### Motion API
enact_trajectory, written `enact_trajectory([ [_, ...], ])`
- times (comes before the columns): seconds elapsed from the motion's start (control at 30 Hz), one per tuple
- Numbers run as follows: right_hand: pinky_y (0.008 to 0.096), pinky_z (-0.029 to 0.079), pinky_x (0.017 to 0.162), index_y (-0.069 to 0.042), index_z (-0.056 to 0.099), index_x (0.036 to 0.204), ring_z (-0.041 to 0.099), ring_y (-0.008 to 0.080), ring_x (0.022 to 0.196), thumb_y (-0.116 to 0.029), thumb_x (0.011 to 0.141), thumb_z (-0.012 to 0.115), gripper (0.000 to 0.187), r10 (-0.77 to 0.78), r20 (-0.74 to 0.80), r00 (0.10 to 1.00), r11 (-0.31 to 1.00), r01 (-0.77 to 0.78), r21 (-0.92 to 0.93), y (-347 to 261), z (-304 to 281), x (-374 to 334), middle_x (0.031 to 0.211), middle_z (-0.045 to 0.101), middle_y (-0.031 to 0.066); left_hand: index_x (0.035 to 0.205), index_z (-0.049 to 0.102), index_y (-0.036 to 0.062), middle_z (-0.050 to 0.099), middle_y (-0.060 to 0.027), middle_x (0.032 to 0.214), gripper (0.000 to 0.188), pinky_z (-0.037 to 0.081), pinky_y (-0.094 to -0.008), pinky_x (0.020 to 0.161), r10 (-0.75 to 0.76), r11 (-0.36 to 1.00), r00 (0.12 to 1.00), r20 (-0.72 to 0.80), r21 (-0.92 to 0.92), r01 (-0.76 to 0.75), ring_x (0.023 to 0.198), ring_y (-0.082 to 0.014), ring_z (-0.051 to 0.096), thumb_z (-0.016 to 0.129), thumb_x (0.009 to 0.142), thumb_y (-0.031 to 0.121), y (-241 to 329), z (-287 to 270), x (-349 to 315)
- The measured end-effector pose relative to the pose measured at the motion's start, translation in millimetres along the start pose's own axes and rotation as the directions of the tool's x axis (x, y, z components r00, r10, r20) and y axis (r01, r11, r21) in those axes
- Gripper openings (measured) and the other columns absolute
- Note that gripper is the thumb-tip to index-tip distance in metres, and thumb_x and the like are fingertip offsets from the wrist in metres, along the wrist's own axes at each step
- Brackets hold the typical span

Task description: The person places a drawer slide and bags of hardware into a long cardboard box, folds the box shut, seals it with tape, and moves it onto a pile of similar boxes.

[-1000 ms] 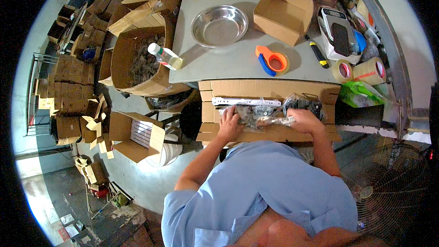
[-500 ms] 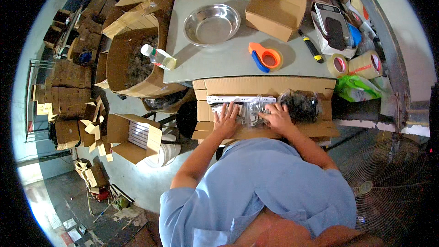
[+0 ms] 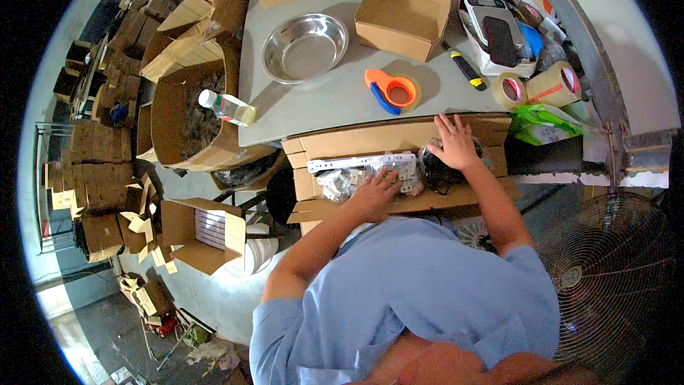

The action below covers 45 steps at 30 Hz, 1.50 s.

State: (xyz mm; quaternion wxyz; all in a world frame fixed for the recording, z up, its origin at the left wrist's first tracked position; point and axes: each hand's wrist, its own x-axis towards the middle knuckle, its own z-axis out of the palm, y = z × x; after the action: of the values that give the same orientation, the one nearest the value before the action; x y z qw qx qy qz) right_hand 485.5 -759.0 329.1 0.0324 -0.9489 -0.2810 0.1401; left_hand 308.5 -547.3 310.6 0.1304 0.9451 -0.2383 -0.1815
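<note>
An open cardboard box (image 3: 356, 144) sits in front of me at the grey table's near edge, filled with clear bags of white and dark parts (image 3: 370, 167). My left hand (image 3: 374, 192) rests palm down on the white bagged parts inside the box, fingers bent over them. My right hand (image 3: 454, 144) lies flat with fingers spread on the box's far right flap, beside a bag of dark parts (image 3: 431, 170). Whether the left hand grips a bag is unclear.
On the grey table (image 3: 320, 103) stand a steel bowl (image 3: 304, 46), an orange tape dispenser (image 3: 394, 90), an empty cardboard box (image 3: 404, 14), a scale (image 3: 495, 34), tape rolls (image 3: 552, 85), a utility knife (image 3: 464, 70) and a bottle (image 3: 228, 107). Cartons crowd the floor left; a fan (image 3: 605, 278) stands right.
My right hand has risen out of the box and moved right onto its far flap. My left hand stays on the bagged parts. The view has tipped slightly toward the table.
</note>
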Motion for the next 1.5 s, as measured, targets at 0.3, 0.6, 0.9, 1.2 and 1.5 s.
enact_trajectory([
  [0.3,0.0618,0.01,0.104,-0.008,0.014,0.141,0.012,0.0358,0.135,-0.069,0.046,0.071,0.127,-0.153,0.294,0.944,0.957,0.215,-0.194,-4,-32,-80,0.147,0.017,0.0086,0.133,0.037,0.0117,0.03,-0.0145,0.139,0.089,0.017,-0.0559,0.104,-0.252,0.968,0.962,0.108,0.04,0.249,0.131,-0.0356,0.019,0.066,0.063,0.059,4,-20,-6],
  [0.6,0.0456,0.032,0.098,-0.012,0.055,0.111,0.049,0.0334,0.106,-0.042,0.062,0.073,0.061,-0.318,-0.25,0.915,0.935,0.347,0.08,29,6,-45,0.11,0.056,0.0095,0.132,0.038,0.0128,0.044,-0.0087,0.128,0.085,0.026,-0.0489,0.103,-0.266,0.963,0.962,-0.067,-0.061,0.262,0.121,-0.0292,0.038,0.069,0.063,0.054,-31,-48,29],
  [0.9,0.0494,0.031,0.1,-0.012,0.05,0.123,0.027,0.0358,0.127,-0.054,0.059,0.071,0.079,-0.39,-0.247,0.887,0.92,0.385,-0.073,41,60,-57,0.136,0.033,0.0121,0.126,0.048,0.021,0.036,-0.0082,0.137,0.051,0.027,-0.0457,0.101,-0.154,0.979,0.94,-0.305,0.084,0.187,0.127,-0.0272,0.031,0.056,0.08,0.043,-36,19,28],
  [1.2,0.0539,0.024,0.099,-0.018,0.041,0.13,0.032,0.0379,0.12,-0.061,0.048,0.073,0.098,-0.381,0.151,0.912,0.913,0.397,-0.093,40,37,-48,0.133,0.033,0.017,0.138,0.03,0.0199,0.029,-0.0155,0.137,0.091,0.023,-0.0477,0.101,-0.166,0.978,0.974,-0.154,0.099,0.183,0.125,-0.0322,0.029,0.066,0.064,0.058,-20,1,20],
  [1.5,0.0552,0.019,0.101,-0.022,0.036,0.134,0.029,0.0377,0.124,-0.059,0.05,0.072,0.099,-0.374,0.131,0.918,0.926,0.377,0.0,42,43,-37,0.135,0.032,0.0161,0.14,0.024,0.019,0.031,-0.021,0.133,0.101,0.022,-0.0553,0.1,-0.176,0.971,0.974,-0.141,0.135,0.195,0.122,-0.0367,0.031,0.07,0.058,0.056,-19,5,34],
])
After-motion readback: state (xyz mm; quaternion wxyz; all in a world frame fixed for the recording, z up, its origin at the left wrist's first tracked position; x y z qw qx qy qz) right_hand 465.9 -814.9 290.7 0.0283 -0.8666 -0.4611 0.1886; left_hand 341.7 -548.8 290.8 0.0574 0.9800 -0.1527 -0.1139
